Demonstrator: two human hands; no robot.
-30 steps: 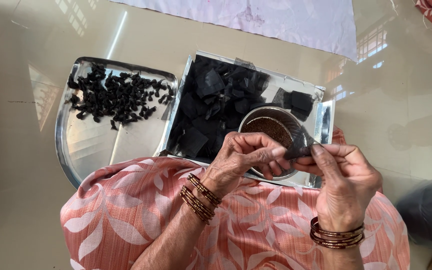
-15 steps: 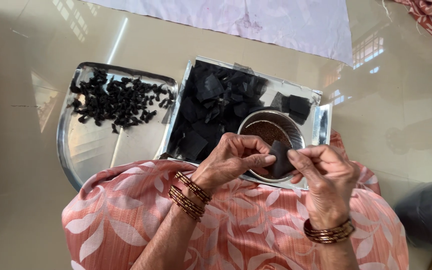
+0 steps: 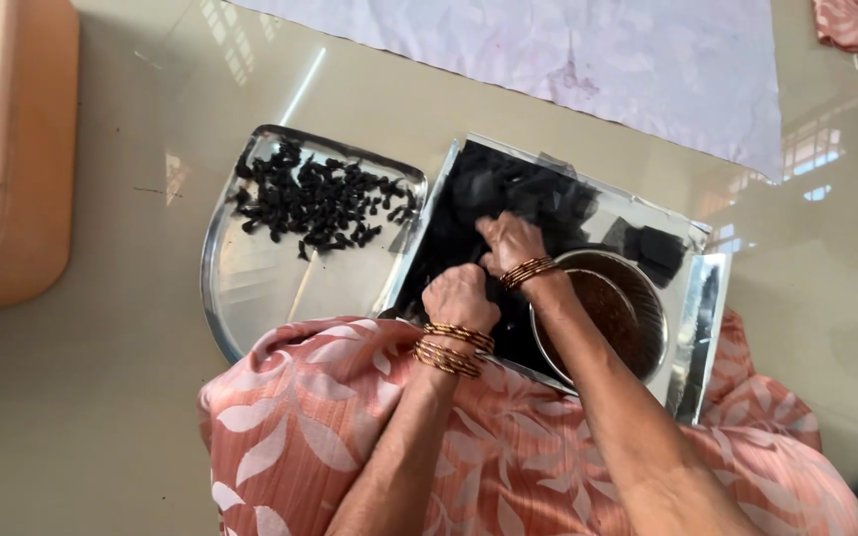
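Observation:
My right hand (image 3: 508, 241) reaches across into a pile of black square pieces (image 3: 548, 194) in a shiny rectangular tray (image 3: 695, 328), its fingertips bunched down on one of them. My left hand (image 3: 459, 298) sits just in front of it over the same tray, knuckles up and fingers curled; what is inside the fist is hidden. A round steel bowl (image 3: 652, 298) of brown crumbly filling (image 3: 613, 313) stands in the tray, right of my right wrist. Bangles circle both wrists.
A rounded steel tray (image 3: 215, 298) to the left holds several small dark rolled pieces (image 3: 315, 199). A pale cloth (image 3: 598, 60) lies beyond the trays on the glossy floor. A peach-coloured rim (image 3: 17, 169) stands at far left. My patterned pink garment (image 3: 508, 467) fills the foreground.
Both hands held a black piece together beside the bowl; they have now moved left and forward, apart, onto the pile of black squares. The view has shifted as well.

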